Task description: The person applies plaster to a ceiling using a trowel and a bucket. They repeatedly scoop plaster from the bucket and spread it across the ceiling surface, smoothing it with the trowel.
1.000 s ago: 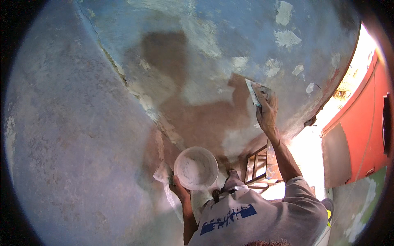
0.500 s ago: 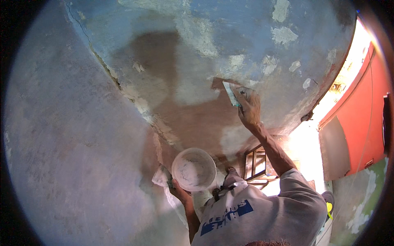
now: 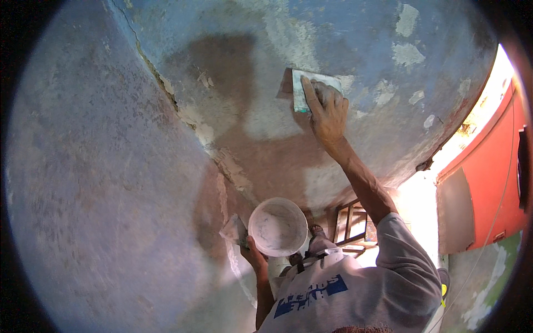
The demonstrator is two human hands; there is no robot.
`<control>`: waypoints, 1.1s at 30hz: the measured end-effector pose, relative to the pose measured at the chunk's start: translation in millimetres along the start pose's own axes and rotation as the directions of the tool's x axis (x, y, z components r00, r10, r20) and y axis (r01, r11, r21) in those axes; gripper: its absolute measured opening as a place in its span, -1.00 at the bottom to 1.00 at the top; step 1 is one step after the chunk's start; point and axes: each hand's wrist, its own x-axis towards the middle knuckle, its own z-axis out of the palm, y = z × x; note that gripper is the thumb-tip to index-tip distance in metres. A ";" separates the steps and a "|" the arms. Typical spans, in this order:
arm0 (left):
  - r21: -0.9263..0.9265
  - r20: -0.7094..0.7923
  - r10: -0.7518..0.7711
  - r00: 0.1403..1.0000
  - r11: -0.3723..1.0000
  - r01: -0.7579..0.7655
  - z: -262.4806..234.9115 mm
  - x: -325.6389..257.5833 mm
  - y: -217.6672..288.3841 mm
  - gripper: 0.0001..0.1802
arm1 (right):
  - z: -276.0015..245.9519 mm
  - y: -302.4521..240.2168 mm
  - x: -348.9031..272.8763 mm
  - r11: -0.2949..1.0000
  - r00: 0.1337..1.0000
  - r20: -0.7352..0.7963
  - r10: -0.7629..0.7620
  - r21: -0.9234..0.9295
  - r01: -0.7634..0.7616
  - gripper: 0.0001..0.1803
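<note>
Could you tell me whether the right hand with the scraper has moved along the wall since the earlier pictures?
Yes: the right hand has slid left and upward, away from the red door.

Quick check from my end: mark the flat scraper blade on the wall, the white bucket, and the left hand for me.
scraper blade (image 3: 302, 89), head view, on the pale flat face left of the right hand's fingers.
white bucket (image 3: 277, 226), head view, on its inner bottom.
left hand (image 3: 252, 256), head view, on the back of the hand below the bucket's rim.

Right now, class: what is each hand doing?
Left hand: closed, holding a white bucket and a scraper.
Right hand: closed on a trowel pressed against the wall.
</note>
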 end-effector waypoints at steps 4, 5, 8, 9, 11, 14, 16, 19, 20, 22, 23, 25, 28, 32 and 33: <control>0.007 -0.008 -0.015 1.000 1.000 0.015 -2.9 0.2 6.6 -0.29 | 44.2 -6.1 6.6 0.992 0.994 -0.098 0.042 -0.115 -0.053 0.08; 0.000 -0.001 -0.015 1.000 1.000 0.015 -2.8 1.2 10.2 -0.29 | 50.3 -8.3 2.0 0.993 0.994 -0.097 0.053 -0.097 -0.062 0.06; -0.012 0.006 0.002 1.000 1.000 -0.002 8.1 5.8 24.2 -0.26 | 58.3 -14.1 -8.5 0.995 0.996 -0.063 0.061 -0.080 -0.066 -0.10; 0.005 -0.005 0.014 1.000 1.000 -0.014 12.3 2.6 36.2 -0.23 | 53.9 -21.4 -21.4 0.994 0.998 -0.021 0.058 -0.093 -0.060 -0.21; -0.012 -0.018 0.018 1.000 1.000 -0.018 15.6 6.6 41.3 -0.19 | 41.7 -26.8 -31.2 0.998 0.999 0.019 0.049 -0.028 -0.048 -0.31; -0.056 -0.053 -0.010 0.999 0.998 0.007 3.1 13.9 29.9 -0.23 | 27.4 -28.2 -27.1 0.989 0.996 -0.008 0.091 0.117 -0.089 -0.36; -0.029 -0.065 -0.009 0.998 1.000 0.007 -4.9 19.2 16.3 -0.31 | 12.6 -24.6 -7.3 0.978 0.973 -0.099 0.207 0.059 -0.202 -0.39; 0.020 -0.020 -0.013 1.000 1.000 0.013 -10.1 20.4 14.0 -0.30 | 26.9 -30.5 24.1 0.961 0.938 -0.209 0.275 0.080 -0.264 -0.38; 0.026 -0.014 -0.028 0.999 0.999 0.029 -9.2 19.1 16.3 -0.28 | 32.4 -35.7 30.1 0.968 0.937 -0.246 0.249 0.052 -0.244 -0.37; 0.030 -0.014 -0.051 0.999 0.998 0.052 0.1 13.6 28.5 -0.25 | 45.6 -50.4 22.6 0.967 0.944 -0.211 0.253 0.050 -0.248 -0.34; 0.034 -0.012 -0.032 0.999 0.999 0.033 1.8 15.6 27.1 -0.27 | 46.3 -51.5 18.2 0.973 0.959 -0.168 0.228 0.066 -0.220 -0.34; 0.040 -0.025 0.001 1.000 0.999 0.000 0.9 13.6 24.0 -0.30 | 44.0 -57.4 0.3 0.985 0.984 -0.022 0.175 0.016 -0.174 -0.30; -0.003 -0.018 -0.049 0.999 0.999 0.049 4.9 15.8 28.1 -0.28 | 33.3 -44.8 -14.0 0.995 0.991 0.112 0.074 0.063 -0.081 -0.05; 0.015 -0.022 0.028 0.999 1.000 -0.027 15.6 8.8 39.8 -0.25 | 14.4 -32.2 13.9 0.974 0.973 -0.065 0.222 -0.024 -0.224 -0.21; 0.024 -0.026 0.045 0.999 0.999 -0.045 13.8 10.1 37.7 -0.25 | 21.8 -27.6 20.9 0.981 0.977 -0.098 0.191 0.001 -0.191 -0.21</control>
